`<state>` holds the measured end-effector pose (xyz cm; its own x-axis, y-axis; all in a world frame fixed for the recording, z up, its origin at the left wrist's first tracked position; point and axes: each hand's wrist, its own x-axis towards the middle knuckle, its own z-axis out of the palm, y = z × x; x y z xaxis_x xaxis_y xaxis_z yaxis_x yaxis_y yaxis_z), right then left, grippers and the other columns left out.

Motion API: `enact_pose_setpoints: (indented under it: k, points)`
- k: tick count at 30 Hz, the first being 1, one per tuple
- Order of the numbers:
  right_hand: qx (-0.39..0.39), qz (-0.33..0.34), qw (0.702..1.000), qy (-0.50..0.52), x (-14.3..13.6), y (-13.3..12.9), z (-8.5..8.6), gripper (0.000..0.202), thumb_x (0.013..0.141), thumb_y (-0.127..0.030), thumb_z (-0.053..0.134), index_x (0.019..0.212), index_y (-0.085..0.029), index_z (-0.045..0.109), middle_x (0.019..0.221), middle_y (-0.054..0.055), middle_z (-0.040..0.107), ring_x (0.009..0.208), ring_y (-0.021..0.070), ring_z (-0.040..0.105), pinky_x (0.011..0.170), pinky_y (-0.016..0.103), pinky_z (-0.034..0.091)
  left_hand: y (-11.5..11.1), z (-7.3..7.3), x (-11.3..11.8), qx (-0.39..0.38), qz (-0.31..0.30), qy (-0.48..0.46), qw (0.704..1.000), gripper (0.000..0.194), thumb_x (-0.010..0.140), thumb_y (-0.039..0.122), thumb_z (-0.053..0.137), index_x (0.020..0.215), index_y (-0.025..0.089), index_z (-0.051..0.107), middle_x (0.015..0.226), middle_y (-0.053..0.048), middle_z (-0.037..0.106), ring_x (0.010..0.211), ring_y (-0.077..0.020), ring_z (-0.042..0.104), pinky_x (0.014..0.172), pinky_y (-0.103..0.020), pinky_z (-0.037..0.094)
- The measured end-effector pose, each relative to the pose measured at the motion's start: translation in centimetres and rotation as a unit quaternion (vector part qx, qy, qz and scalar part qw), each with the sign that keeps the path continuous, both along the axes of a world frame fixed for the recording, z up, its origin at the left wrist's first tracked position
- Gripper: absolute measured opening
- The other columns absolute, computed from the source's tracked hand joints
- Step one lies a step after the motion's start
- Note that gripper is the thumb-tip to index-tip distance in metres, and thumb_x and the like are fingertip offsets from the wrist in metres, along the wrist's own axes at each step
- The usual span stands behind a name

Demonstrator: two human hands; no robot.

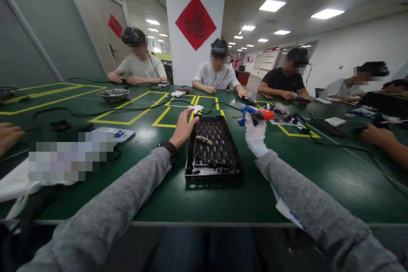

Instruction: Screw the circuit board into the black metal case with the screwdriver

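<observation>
In front of me on the green table lies a shallow black case [237,153], its inside patterned with rows of small raised shapes. A brass-coloured part [204,140] rests in it, and thin dark pieces [219,165] lie along its near end. My bare left hand [185,127] is at the case's far left corner, its fingertips closed on a small white scrap [198,109]. To the right of the case, my right hand [255,134], in a white and blue glove, is raised and wrapped around a screwdriver with a red-and-black handle [264,114]. Its tip is too blurred to make out.
A metal bowl [113,94] stands far left, and a plastic-wrapped bundle [124,134] lies at the left. Black cables [79,114] cross the yellow-taped table. Several people sit opposite; another person's hand [378,138] reaches in at right, beside a dark device [333,126].
</observation>
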<state>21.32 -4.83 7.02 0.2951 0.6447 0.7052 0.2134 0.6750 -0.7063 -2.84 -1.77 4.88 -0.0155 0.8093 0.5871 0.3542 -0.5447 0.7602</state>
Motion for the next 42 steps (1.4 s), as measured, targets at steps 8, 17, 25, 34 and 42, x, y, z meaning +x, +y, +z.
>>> enact_pose_setpoints:
  k: [8,17,25,34,42]
  points:
    - [-0.030,0.050,0.992,-0.116,3.7,3.7,-3.7,0.023,0.066,-0.020,0.059,0.089,-0.017,0.062,0.104,0.006,0.061,0.099,0.0166,0.057,0.094,0.036,0.041,3.6,-5.5,-0.2,-0.109,-0.024,-0.018,0.994,0.055,0.058,0.007,0.046,0.112,0.016,0.050,0.117,-0.007,0.054,0.113,-0.0221,0.048,0.101,-0.039,0.036]
    - [-0.154,0.165,0.957,-0.181,5.0,5.4,-6.5,0.018,0.057,-0.008,0.048,0.056,-0.018,0.063,0.084,0.005,0.066,0.107,0.0199,0.054,0.097,0.035,0.038,4.2,-5.3,0.3,-0.110,-0.002,-0.012,0.994,0.044,0.055,0.007,0.043,0.097,0.015,0.057,0.104,-0.005,0.061,0.103,-0.0187,0.054,0.093,-0.034,0.042]
    - [-0.198,0.141,0.965,-0.097,4.7,5.5,-6.8,0.019,0.056,-0.010,0.042,0.054,-0.016,0.060,0.084,0.005,0.067,0.087,0.0182,0.061,0.086,0.037,0.045,4.1,-5.2,0.8,-0.114,0.045,-0.006,0.992,0.037,0.058,0.010,0.046,0.091,0.014,0.060,0.089,-0.005,0.063,0.089,-0.0189,0.056,0.084,-0.033,0.045]
    - [-0.179,0.155,0.970,-0.060,1.8,3.7,-2.6,0.043,0.066,-0.032,0.062,0.106,-0.018,0.055,0.094,0.004,0.062,0.079,0.0119,0.057,0.078,0.031,0.047,4.0,-5.1,0.9,-0.121,0.026,0.017,0.992,0.040,0.058,0.010,0.044,0.092,0.015,0.064,0.088,-0.004,0.063,0.088,-0.0194,0.055,0.085,-0.034,0.044]
    - [-0.197,0.159,0.858,-0.447,-1.9,2.8,-0.8,0.032,0.074,-0.041,0.059,0.095,-0.018,0.064,0.085,0.003,0.061,0.075,0.0133,0.055,0.074,0.029,0.042,3.5,-4.8,0.8,-0.107,0.003,0.044,0.993,0.039,0.060,0.011,0.044,0.093,0.017,0.064,0.098,-0.005,0.060,0.100,-0.0213,0.050,0.095,-0.036,0.038]
